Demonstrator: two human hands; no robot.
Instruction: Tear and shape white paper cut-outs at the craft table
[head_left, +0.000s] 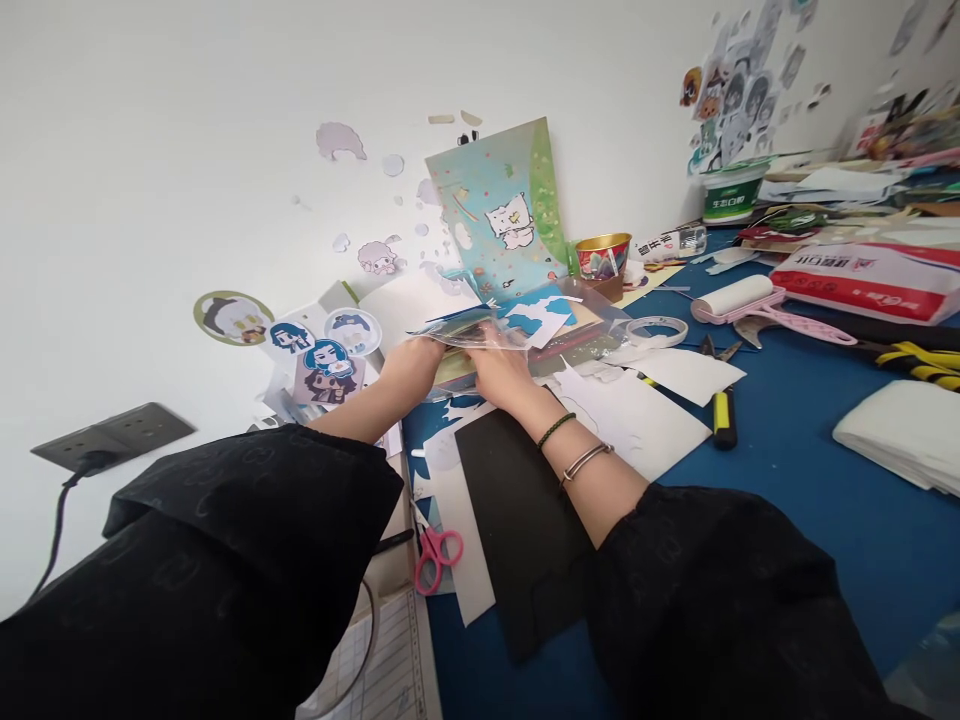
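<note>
Both hands work at the mouth of a clear plastic sleeve (517,335) with sheets of paper and blue-and-white scraps in and on it. My left hand (414,368) is closed at the sleeve's left edge, its fingertips hidden behind the plastic. Just to its right, my right hand (501,372) reaches into the opening with bent fingers. What those fingers pinch is covered by the film. Beneath my right forearm lie a black sheet (517,520) and a white paper strip (461,540).
Pink-handled scissors (439,560) lie near the table's left edge. To the right are a tape roll (656,330), a yellow-black cutter (724,415), a pink lint roller (772,305), and a tissue pack (866,280). A painted board (499,210) leans on the wall beside a red-gold bowl (602,260).
</note>
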